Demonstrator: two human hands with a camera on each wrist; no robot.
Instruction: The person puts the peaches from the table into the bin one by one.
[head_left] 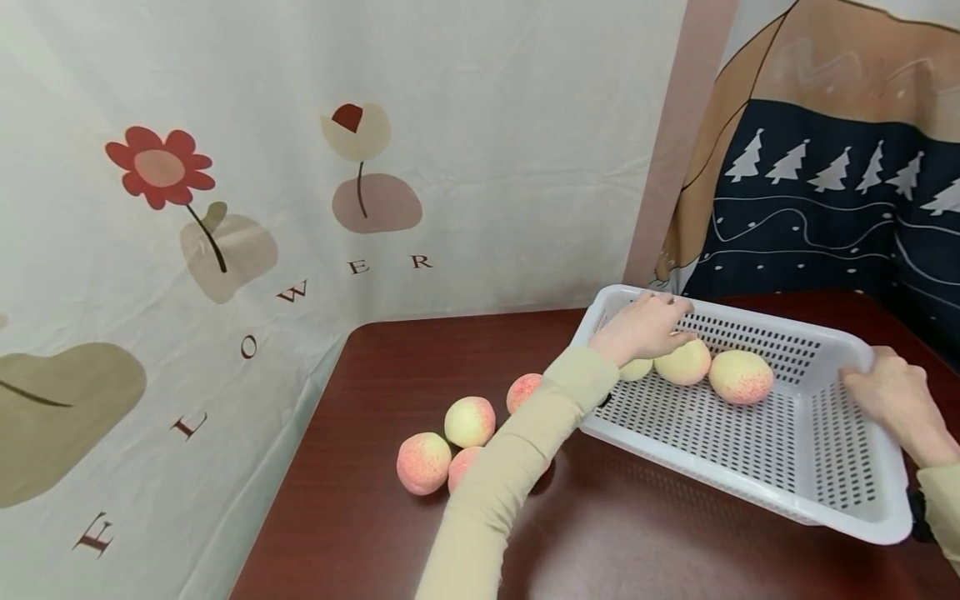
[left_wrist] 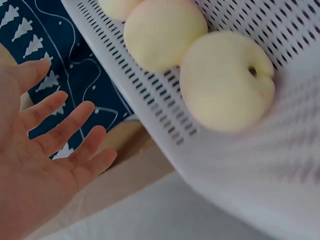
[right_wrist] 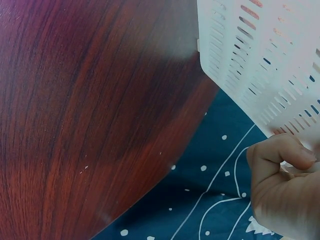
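A white perforated plastic basket [head_left: 697, 468] sits at the right of the head view. My right hand [head_left: 896, 400] grips its right rim with curled fingers, and the right wrist view shows that hand [right_wrist: 285, 180] at the basket's edge. Over the basket's left end is my left hand [head_left: 643, 327], its fingers spread and holding nothing. Beneath and beside it lie three peaches in the basket: one partly hidden peach [head_left: 636, 369], a middle peach [head_left: 684, 363] and a right-hand peach [head_left: 741, 377]. In the left wrist view the hand [left_wrist: 55, 145] is apart from the peaches.
Several peaches lie on the dark red wooden table [head_left: 360, 500] left of the basket, among them a pinkish peach [head_left: 423, 463] and a paler peach [head_left: 470, 422]. My left forearm partly covers others. A printed curtain [head_left: 487, 167] hangs behind the table.
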